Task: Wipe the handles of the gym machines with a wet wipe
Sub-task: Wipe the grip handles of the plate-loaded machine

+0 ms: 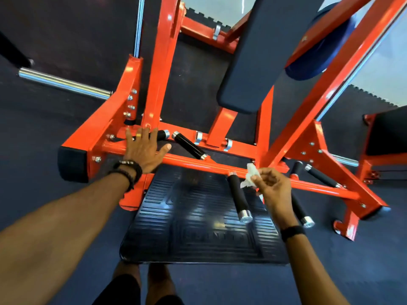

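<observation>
An orange gym machine (158,62) stands in front of me with several black foam handles on its orange crossbar (198,165). My left hand (144,149) lies flat and spread over the bar's left part, covering the base of one black handle (161,134). A second handle (189,145) angles down just right of it. My right hand (272,187) pinches a crumpled white wet wipe (250,177) right beside the top of a near handle (237,195). More handles (321,175) sit further right.
A ribbed black footplate (198,221) lies below the bar, with my legs at its near edge. A dark chest pad (255,53) rises above. A chrome weight peg (63,83) sticks out left. A blue weight plate (319,56) hangs upper right. Another orange-framed bench (383,137) is at the right edge.
</observation>
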